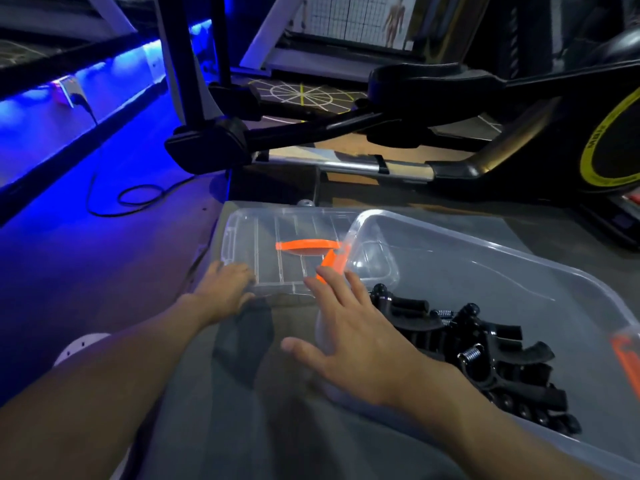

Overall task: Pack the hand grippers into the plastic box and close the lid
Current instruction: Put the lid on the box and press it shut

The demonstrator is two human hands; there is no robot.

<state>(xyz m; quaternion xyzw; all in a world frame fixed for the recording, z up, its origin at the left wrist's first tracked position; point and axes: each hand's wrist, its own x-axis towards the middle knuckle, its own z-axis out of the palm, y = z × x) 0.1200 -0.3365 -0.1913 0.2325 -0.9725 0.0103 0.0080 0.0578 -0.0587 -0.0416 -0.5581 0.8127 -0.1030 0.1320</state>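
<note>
Blue-lit gym floor (69, 271): left hand (225, 285) pinching clear orange-handled lid (277, 244), right hand (353, 341) spread over clear plastic box (450, 244) of black hand grippers (485, 358). Lift level, align corners first.

left hand (227, 289) gripping lid (270, 237), right hand (356, 348) spread

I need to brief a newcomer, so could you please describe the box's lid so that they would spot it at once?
Find the clear plastic box holding black hand grippers. Left of it the lid lies flat, the left hand holding its near corner. Unlike the deep box, it is shallow and ribbed, with an orange handle across its middle.
</note>
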